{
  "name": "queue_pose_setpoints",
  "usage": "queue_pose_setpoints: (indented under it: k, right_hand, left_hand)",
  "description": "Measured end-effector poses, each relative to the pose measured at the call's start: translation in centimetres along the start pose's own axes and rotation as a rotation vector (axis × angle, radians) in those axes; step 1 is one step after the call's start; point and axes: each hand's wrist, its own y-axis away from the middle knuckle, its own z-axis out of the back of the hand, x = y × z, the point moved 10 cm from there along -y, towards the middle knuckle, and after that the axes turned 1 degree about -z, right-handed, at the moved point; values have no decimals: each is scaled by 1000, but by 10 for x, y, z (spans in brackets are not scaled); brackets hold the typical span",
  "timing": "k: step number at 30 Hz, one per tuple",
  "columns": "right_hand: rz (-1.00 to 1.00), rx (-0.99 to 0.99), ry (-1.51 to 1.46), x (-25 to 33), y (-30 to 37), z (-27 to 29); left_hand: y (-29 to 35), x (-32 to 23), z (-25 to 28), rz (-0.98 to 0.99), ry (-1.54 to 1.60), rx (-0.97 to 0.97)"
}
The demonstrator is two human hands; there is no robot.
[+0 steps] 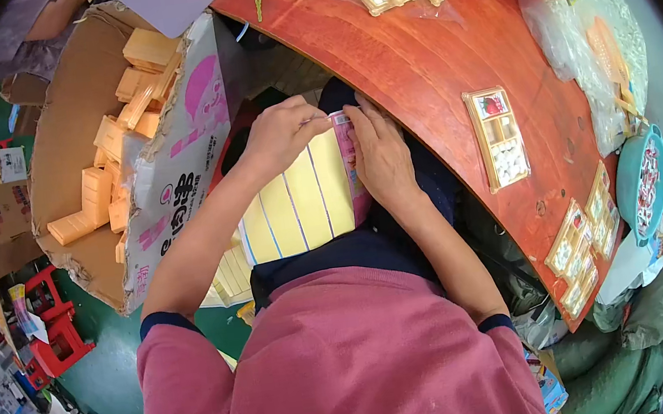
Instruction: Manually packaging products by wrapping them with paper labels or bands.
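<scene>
step: peeling pink label off yellow sticker sheet (298,203) | left hand (277,135) grip pinched on sheet top edge | right hand (381,155) grip pinched on label strip (349,163) | next: likely needs clean peel, steady sheet

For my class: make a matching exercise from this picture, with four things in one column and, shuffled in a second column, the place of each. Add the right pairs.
Things:
1. sheet of yellow strips
2. yellow boxes
3. compartment tray with white pieces
4. red stools

Places:
A. on the green floor, at the person's left
B. alone in the middle of the red-brown table
C. inside the big cardboard box
D. on the lap, under the left hand and right hand

Pairs: 1-D, 2-C, 3-B, 4-A
</scene>
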Motion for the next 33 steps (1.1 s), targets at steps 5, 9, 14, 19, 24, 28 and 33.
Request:
queue_pose_setpoints:
  k: [5, 9, 14, 19, 24, 28, 33]
  right_hand:
    - [18, -46, -34, 1, -2, 5]
    - [29, -72, -90, 0, -7, 8]
    - [14, -129, -170, 0, -9, 8]
    - [164, -259, -142, 12, -8, 13]
    - [296, -261, -71, 19, -5, 22]
    - [378, -246, -32, 23, 1, 24]
    - [204, -271, -194, 9, -6, 24]
  left_hand:
    - [-1, 16, -12, 95, 305, 43]
    - [0, 33, -21, 182, 334, 51]
    - [-4, 15, -11, 29, 209, -14]
    - [-4, 17, -13, 35, 246, 14]
    - [-2, 22, -16, 47, 305, -8]
    - [0, 33, -21, 141, 392, 5]
    - [0, 32, -21, 166, 365, 33]
